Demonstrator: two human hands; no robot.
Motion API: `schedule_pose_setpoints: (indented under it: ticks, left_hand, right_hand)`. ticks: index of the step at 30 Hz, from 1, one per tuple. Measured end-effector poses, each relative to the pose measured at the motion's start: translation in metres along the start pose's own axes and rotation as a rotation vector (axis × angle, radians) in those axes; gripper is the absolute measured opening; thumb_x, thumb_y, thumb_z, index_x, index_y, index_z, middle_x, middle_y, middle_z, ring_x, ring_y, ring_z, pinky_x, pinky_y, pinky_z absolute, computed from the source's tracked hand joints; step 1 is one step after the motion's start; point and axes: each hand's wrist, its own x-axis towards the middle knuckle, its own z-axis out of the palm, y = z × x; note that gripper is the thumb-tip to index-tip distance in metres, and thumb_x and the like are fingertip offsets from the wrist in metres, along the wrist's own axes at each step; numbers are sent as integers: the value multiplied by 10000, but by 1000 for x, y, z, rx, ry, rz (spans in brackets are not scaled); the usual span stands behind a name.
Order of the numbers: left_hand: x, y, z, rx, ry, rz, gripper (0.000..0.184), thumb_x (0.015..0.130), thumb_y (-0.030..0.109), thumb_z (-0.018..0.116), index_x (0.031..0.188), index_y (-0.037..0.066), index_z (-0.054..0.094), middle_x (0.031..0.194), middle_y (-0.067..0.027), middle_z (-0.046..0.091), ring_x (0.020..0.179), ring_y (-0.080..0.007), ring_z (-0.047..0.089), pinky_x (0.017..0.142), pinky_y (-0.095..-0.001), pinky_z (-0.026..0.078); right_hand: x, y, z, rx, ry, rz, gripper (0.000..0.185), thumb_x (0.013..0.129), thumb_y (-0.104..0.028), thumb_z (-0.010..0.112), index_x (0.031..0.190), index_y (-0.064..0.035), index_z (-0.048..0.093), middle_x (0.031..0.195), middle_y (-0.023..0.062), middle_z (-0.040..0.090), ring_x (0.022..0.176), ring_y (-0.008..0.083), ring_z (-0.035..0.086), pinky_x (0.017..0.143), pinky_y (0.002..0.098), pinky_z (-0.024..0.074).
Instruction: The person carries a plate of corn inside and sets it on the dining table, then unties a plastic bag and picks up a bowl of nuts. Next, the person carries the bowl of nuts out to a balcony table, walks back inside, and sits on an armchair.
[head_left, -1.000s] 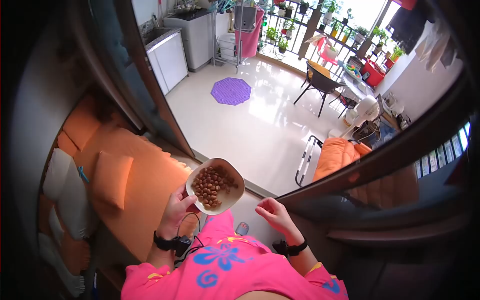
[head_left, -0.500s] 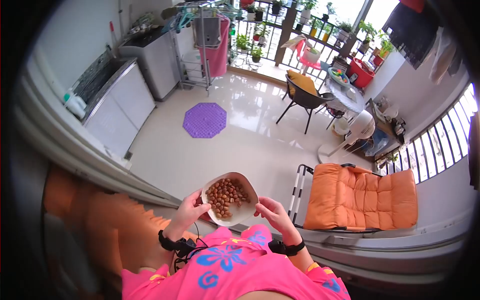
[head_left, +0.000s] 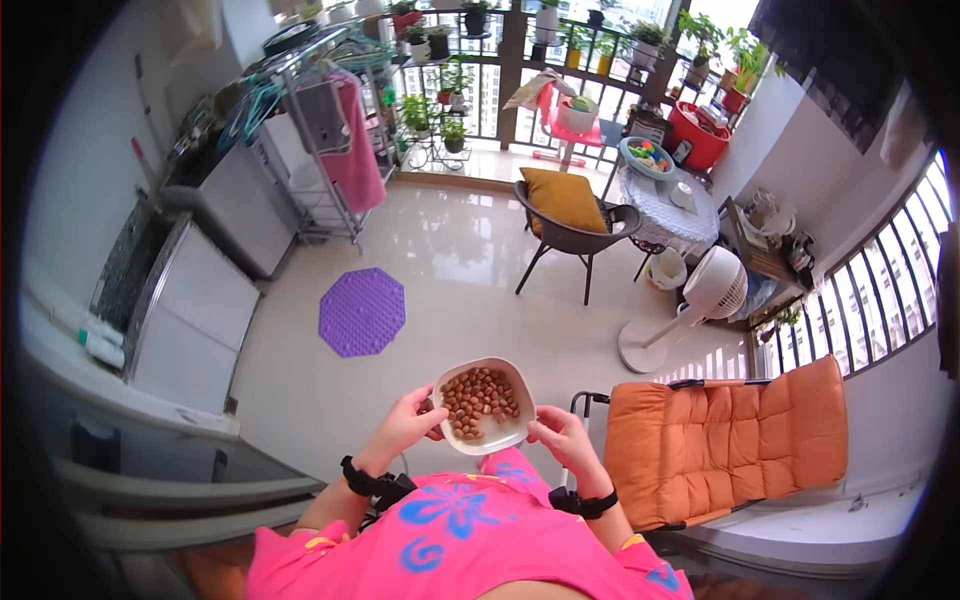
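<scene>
A white squarish bowl (head_left: pixel 503 434) is held out in front of my body, between both hands. Inside it lies a heap of brown nuts (head_left: pixel 478 398), gathered mostly toward the far and left side, with the bowl's pale bottom showing near me. My left hand (head_left: pixel 408 418) grips the left rim, its thumb over the edge. On the opposite rim, my right hand (head_left: pixel 560 436) pinches the bowl with thumb and fingers. Both wrists wear black bands.
An orange padded lounge chair (head_left: pixel 720 440) stands close on my right. Ahead on the tiled floor are a purple mat (head_left: pixel 362 312), a white fan (head_left: pixel 690 300) and a dark chair (head_left: pixel 575 225) with a yellow cushion. A drying rack (head_left: pixel 335 150) stands at left, a covered table (head_left: pixel 668 205) at right.
My view has moved forward through the doorway; the lounge chair and dark chair appear nearer. The bowl stays in both hands and sits slightly further right in view.
</scene>
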Motion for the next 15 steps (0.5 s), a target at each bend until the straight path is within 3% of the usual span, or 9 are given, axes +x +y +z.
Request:
schedule_pose_setpoints:
  ticks: [4,9,12,15]
  left_hand:
    - [102,45,26,-1,-25,10,582,889,198,616,1361,-16,354,835,-93,628,693,-146,634,598,-256,534]
    - [214,94,50,-34,-99,-1,565,891,200,621,1340,-27,365,850,-107,641,712,-135,627,621,-256,516]
    - [288,105,51,23,-98,-34,557,885,190,629,1332,-29,379,866,-103,645,730,-133,624,624,-252,513]
    - [379,123,44,48,-124,-8,544,873,182,642,1316,-28,404,862,-85,644,738,-126,621,637,-246,510]
  right_hand:
    - [67,-37,-71,30,96,-26,260,872,-93,596,1098,35,595,855,35,645,737,91,595,691,233,474]
    - [141,-91,-155,38,231,20,270,864,-98,599,1094,43,590,839,48,657,741,96,609,677,227,474]
    - [200,-84,-221,-2,342,-1,268,849,-164,616,1067,-9,615,786,14,660,698,68,601,603,192,394]
    - [258,-105,-280,39,511,-23,273,848,-158,603,1073,-4,612,792,13,659,686,73,603,607,196,403]
